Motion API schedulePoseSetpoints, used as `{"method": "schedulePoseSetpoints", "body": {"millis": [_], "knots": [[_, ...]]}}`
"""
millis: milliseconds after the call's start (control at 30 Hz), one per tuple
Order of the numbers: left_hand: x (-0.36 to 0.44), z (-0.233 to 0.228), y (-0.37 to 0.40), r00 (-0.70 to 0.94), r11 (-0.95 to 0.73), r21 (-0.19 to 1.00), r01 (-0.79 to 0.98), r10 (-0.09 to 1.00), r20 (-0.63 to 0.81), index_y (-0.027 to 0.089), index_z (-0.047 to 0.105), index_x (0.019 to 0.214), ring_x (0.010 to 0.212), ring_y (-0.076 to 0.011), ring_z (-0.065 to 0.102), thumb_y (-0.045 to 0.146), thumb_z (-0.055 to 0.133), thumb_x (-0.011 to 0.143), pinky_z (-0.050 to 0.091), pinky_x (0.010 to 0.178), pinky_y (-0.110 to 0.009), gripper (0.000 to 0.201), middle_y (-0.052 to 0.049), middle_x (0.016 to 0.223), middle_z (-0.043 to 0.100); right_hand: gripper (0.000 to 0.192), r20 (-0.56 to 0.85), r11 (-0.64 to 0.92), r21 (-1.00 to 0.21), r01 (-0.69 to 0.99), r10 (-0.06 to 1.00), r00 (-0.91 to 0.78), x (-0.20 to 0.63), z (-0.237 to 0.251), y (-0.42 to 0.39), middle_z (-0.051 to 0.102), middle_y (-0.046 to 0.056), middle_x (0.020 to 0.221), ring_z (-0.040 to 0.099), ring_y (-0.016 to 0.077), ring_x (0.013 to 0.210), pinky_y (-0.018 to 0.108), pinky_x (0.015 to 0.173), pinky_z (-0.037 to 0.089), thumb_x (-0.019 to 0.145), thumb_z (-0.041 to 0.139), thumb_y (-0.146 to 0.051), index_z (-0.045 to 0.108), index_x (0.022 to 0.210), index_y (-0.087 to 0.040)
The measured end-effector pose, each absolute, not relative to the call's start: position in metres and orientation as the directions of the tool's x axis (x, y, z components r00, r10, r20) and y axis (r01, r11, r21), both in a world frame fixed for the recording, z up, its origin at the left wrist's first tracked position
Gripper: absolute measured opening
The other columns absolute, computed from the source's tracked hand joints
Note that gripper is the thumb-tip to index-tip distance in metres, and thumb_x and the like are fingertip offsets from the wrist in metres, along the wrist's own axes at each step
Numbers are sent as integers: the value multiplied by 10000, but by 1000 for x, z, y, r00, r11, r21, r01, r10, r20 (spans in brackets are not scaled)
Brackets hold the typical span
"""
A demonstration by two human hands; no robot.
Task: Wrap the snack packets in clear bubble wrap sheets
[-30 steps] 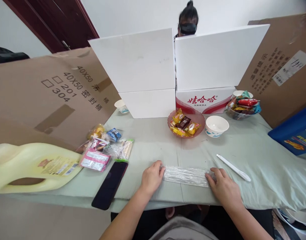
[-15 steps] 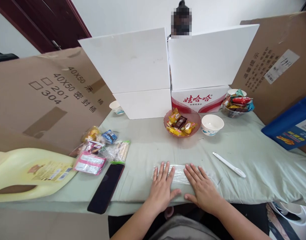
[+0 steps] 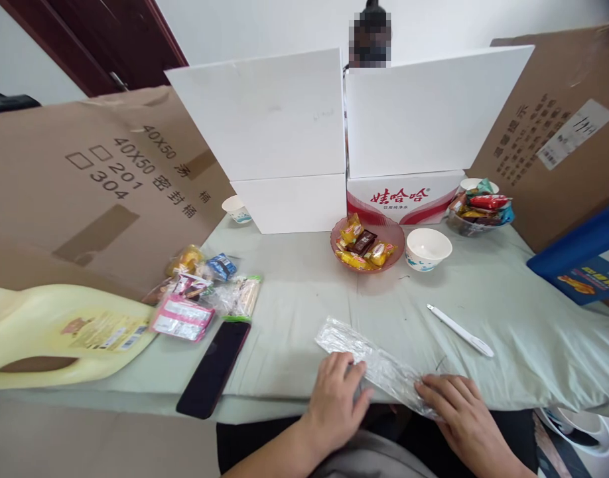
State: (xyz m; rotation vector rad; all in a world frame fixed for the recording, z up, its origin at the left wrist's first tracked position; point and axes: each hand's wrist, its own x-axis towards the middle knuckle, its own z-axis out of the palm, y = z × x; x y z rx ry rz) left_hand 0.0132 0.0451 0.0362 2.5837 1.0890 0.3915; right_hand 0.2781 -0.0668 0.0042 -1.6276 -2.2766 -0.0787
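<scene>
A flat, folded strip of clear plastic film (image 3: 367, 355) lies slantwise near the table's front edge, its right end closer to me. My right hand (image 3: 461, 415) closes over that right end; the thumb is hidden beneath. At the strip's near edge rests my left hand (image 3: 337, 395), fingers bent and touching the film, thumb held apart. To the right is a white utility knife (image 3: 458, 330), touched by neither hand.
Beyond the strip stand a pink glass bowl of wrapped snacks (image 3: 401, 242) and a paper bowl (image 3: 428, 251). On the left are a black phone (image 3: 215, 368), packaged snacks (image 3: 182, 317) and a yellow jug (image 3: 50, 332). White boxes (image 3: 289, 202) line the back, a person behind.
Both hands have drawn back toward me from lying flat on the film. The strip has turned from level to slanted, its right end pulled nearer, and my right hand has closed on it.
</scene>
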Motion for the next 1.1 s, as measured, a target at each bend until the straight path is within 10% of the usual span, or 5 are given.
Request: {"method": "schedulePoseSetpoints", "body": {"millis": [367, 633, 1100], "knots": [[14, 23, 52, 924, -833, 495, 246, 357, 141, 278, 514, 1301, 1281, -266, 437, 317, 600, 859, 260, 1109, -483, 452, -60, 1324, 570, 215, 298, 357, -574, 737, 929, -217, 280, 75, -53, 694, 36, 968, 661, 215, 951, 424, 962, 493, 871, 524, -195, 624, 1030, -300], [15, 27, 53, 922, -817, 518, 254, 367, 127, 251, 534, 1283, 1280, -255, 433, 344, 660, 821, 234, 1140, -450, 488, -36, 1239, 630, 231, 120, 165, -833, 529, 986, -118, 227, 68, 53, 697, 32, 926, 668, 158, 853, 287, 785, 545, 898, 480, -263, 593, 1095, -220], [16, 22, 49, 892, -785, 514, 345, 445, 81, 173, 412, 1406, 1296, -341, 409, 467, 613, 815, 311, 1102, -535, 689, -136, 1364, 520, 239, 245, 263, -422, 868, 954, -170, 184, 12, 93, 672, 56, 968, 635, 178, 890, 288, 774, 493, 947, 407, -150, 600, 1077, -208]]}}
